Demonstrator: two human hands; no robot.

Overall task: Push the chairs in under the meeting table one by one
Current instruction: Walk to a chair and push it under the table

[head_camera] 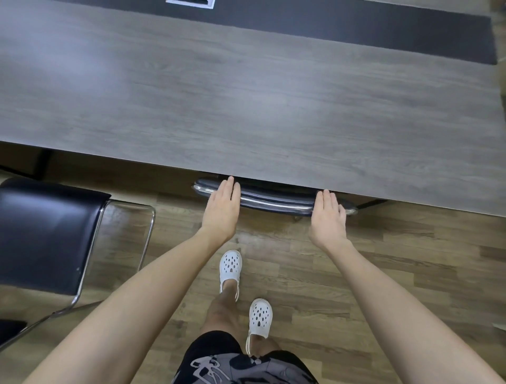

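Meeting table (246, 96): broad flat top in matte grey wood-grain laminate. A dark band (356, 30) runs along its far side, with a white-framed cut-out (190, 3) at the far edge.

Pushed-in chair (273, 198): only the curved top of the backrest shows, black padded upholstery edged with a polished chrome rail. It lies right at the table's near edge, and the seat is hidden under the top.

Left hand (221, 211): fingers straight and close together, laid flat over the left part of the backrest, tips reaching the table edge.

Right hand (327, 219): same flat pose, fingers straight and together, over the right end of the backrest. Both hands seem to press on the rail, though from overhead the contact is hard to confirm.

Second chair (46, 233): near left, well clear of the table, with a square glossy black seat on a bent chrome tube frame.

Floor (410, 260): brown wood-look planks with streaked grain.

Clogs: white, perforated, one (230, 267) ahead of the other (260, 318).

Shorts (246, 364): black with a grey print.
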